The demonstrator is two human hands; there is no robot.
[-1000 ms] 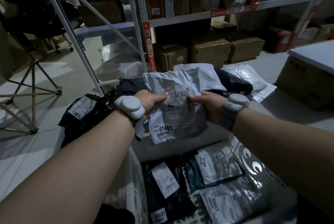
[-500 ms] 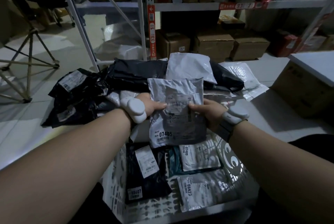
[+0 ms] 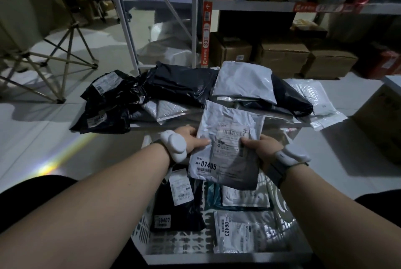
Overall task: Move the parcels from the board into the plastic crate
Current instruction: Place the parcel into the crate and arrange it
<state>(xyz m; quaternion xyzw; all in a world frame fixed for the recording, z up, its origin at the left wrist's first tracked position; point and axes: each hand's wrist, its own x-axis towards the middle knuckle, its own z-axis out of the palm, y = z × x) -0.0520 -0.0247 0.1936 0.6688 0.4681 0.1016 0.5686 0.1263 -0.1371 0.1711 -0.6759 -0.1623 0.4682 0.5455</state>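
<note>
A grey parcel labelled 07405 [image 3: 225, 151] hangs upright over the white plastic crate [image 3: 173, 245]. My left hand [image 3: 192, 140] grips its left edge and my right hand [image 3: 259, 146] grips its right edge. Inside the crate lie a black parcel marked 08407 [image 3: 175, 210], a grey parcel marked 08423 [image 3: 240, 229], a teal parcel [image 3: 211, 195] and another grey one [image 3: 243, 198]. Beyond my hands, the board holds a heap of black parcels [image 3: 180, 82] and grey parcels [image 3: 243, 80]; the board itself is mostly covered.
Metal shelving [image 3: 197, 15] with cardboard boxes [image 3: 282, 56] stands behind the heap. A folding chair frame [image 3: 54, 60] is at the far left. A large box [image 3: 382, 117] sits at the right. My knees flank the crate.
The grey parcel and both hands have come lower and nearer to me, now above the crate. My view has tilted down, showing more of the crate.
</note>
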